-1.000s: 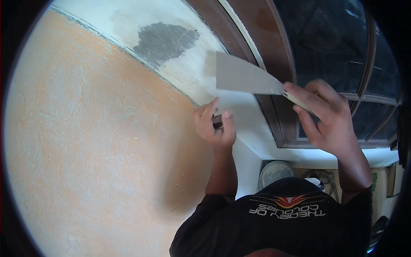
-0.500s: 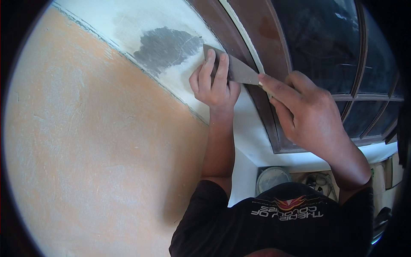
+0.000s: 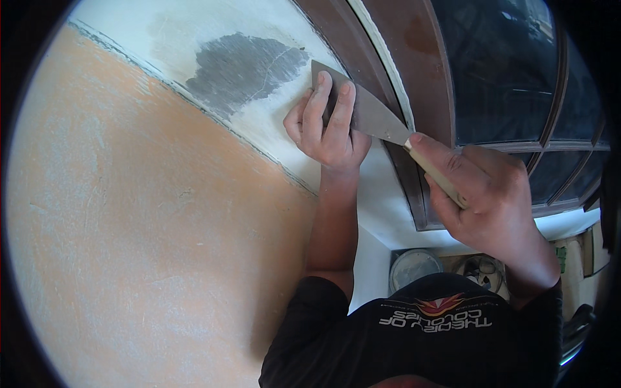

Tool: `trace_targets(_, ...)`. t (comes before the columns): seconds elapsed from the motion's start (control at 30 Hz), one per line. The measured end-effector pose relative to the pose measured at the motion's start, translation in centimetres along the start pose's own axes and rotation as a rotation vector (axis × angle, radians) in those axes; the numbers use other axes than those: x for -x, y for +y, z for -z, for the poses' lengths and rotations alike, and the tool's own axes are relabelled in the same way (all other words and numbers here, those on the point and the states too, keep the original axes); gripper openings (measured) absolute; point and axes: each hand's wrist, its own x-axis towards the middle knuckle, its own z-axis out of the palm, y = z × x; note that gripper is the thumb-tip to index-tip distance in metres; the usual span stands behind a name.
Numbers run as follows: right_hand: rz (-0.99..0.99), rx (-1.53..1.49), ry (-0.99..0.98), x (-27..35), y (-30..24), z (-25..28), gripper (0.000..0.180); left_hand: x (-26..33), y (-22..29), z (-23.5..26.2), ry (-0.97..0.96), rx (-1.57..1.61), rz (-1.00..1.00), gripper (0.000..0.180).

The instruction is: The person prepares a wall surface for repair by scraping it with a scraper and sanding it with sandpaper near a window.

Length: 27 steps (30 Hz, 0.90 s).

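Note:
My right hand [image 3: 485, 187] is closed round the pale handle of a putty knife [image 3: 383, 121], whose broad metal blade points up and left. Two fingers of my left hand [image 3: 330, 132] lie on the face of the blade near its wide end. The other left fingers are curled, and the thumb is mostly hidden. Just left of the blade tip, a dark grey damp-looking patch [image 3: 249, 68] with a thin crack spreads over the white wall band [image 3: 162, 29].
Below the band lies a peach-coloured wall surface [image 3: 149, 213], scuffed with white marks. A brown wooden frame [image 3: 414, 58] with dark glass panes [image 3: 504, 71] stands close at the right. A round bucket [image 3: 415, 268] and some clutter are low behind me.
The right hand has shifted slightly right and down, showing more of the handle. My left fingers remain on the blade. The view has shifted a little.

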Motion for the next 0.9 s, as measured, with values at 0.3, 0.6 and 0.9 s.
trace_targets(0.3,-0.047,0.014,-0.005,-0.6,0.0,0.4,0.058,-0.1,-0.3,-0.1,-0.015,-0.015,-0.014,0.034)
trace_targets(0.6,-0.006,0.025,0.043,0.2,0.0,-0.7,0.055,0.1,-0.5,0.1,-0.019,-0.013,-0.037,0.034)
trace_targets(0.9,-0.036,-0.015,0.01,0.5,-0.5,-1.0,0.054,0.0,-0.3,0.1,-0.03,0.002,-0.021,0.036)
